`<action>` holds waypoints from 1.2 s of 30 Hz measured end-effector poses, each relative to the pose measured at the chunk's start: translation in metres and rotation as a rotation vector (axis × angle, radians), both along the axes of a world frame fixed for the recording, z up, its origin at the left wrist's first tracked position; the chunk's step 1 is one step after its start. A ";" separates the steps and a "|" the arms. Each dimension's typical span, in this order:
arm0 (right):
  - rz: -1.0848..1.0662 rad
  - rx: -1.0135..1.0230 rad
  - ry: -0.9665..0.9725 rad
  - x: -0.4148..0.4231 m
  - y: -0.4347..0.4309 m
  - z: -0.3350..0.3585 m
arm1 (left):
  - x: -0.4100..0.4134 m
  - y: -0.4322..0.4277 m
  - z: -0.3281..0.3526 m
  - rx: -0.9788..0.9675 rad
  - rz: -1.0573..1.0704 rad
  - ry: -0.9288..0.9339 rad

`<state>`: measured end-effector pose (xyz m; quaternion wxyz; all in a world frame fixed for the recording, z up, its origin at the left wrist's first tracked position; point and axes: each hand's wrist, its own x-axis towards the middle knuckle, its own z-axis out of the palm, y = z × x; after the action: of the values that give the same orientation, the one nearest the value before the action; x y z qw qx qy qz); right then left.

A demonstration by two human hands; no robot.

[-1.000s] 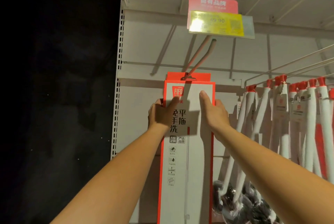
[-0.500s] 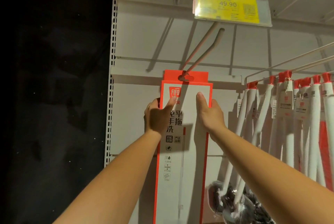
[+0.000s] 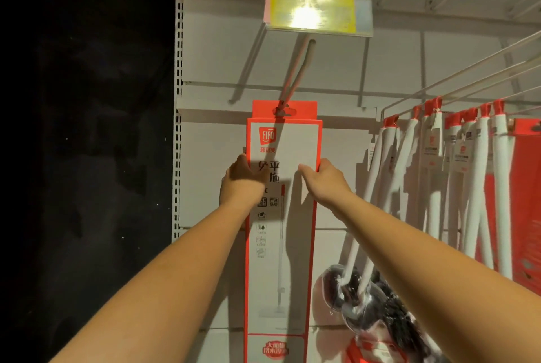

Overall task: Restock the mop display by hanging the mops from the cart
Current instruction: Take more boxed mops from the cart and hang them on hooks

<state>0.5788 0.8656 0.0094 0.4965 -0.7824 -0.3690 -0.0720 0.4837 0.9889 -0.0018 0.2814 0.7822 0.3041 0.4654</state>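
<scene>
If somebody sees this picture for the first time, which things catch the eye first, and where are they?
First, the tall orange and white box in the middle, its top tab on the hook, with the left hand and right hand gripping its two sides. Next, the price tag above, washed out by glare, and the row of white mops hanging at the right.

Both hands have slid down the mop box (image 3: 289,140); the whole logo is uncovered now. Left hand (image 3: 241,179) and right hand (image 3: 325,179) no longer lay straight fingers on the front: each grips a side edge, thumb across the face. The box looks slightly farther back on the hook (image 3: 295,72). Price tag (image 3: 311,12) is washed out by glare.
</scene>
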 end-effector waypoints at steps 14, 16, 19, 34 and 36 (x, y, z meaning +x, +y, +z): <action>-0.046 -0.910 -0.433 -0.060 -0.116 -0.024 | -0.071 -0.130 -0.035 0.310 0.072 0.916; -0.033 -0.959 -0.415 -0.070 -0.132 -0.028 | -0.080 -0.143 -0.037 0.312 0.062 0.970; 0.007 -1.000 -0.359 -0.085 -0.156 -0.030 | -0.093 -0.158 -0.039 0.330 0.053 1.018; -0.185 -0.966 -0.243 -0.127 -0.245 -0.056 | -0.117 -0.232 -0.044 0.564 -0.155 1.090; -0.229 -0.964 -0.211 -0.136 -0.264 -0.066 | -0.118 -0.248 -0.055 0.578 -0.205 1.076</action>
<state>0.4431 0.6013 -0.0566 0.0277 -0.9465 -0.3204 -0.0263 0.3659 0.7413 -0.0571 -0.0914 0.9771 0.1882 0.0400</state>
